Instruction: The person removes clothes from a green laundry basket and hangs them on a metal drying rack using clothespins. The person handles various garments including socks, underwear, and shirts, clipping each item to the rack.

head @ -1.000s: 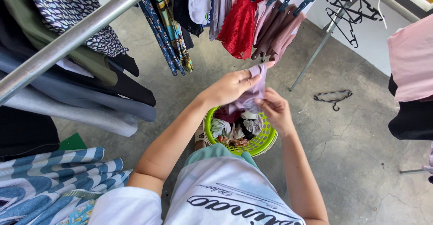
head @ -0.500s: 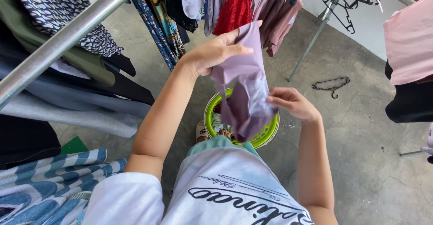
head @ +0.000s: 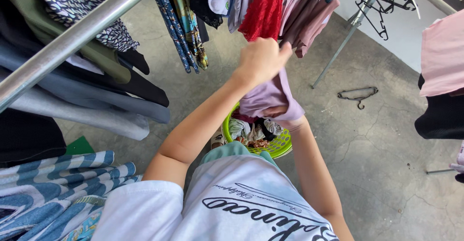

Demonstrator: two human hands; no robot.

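Note:
My left hand (head: 262,58) is raised and closed on the top edge of a mauve garment (head: 270,98), which hangs down from it. My right hand (head: 278,112) is pushed up inside the garment, so cloth covers most of it. Directly below both hands sits a lime-green round laundry basket (head: 282,146) on the concrete floor, holding several crumpled damp clothes in white, grey and dark red.
A metal rail (head: 77,35) crosses the upper left with dark clothes draped on it. A peg hanger (head: 309,9) above holds red lace and pink-brown items. A black hanger (head: 358,95) lies on the floor. A pink cloth (head: 442,59) hangs at right; a striped blue towel (head: 63,183) lies lower left.
The left hand has turned and gripped the garment's top from above. The right hand, which held the lower edge half a second ago, has gone up inside the cloth.

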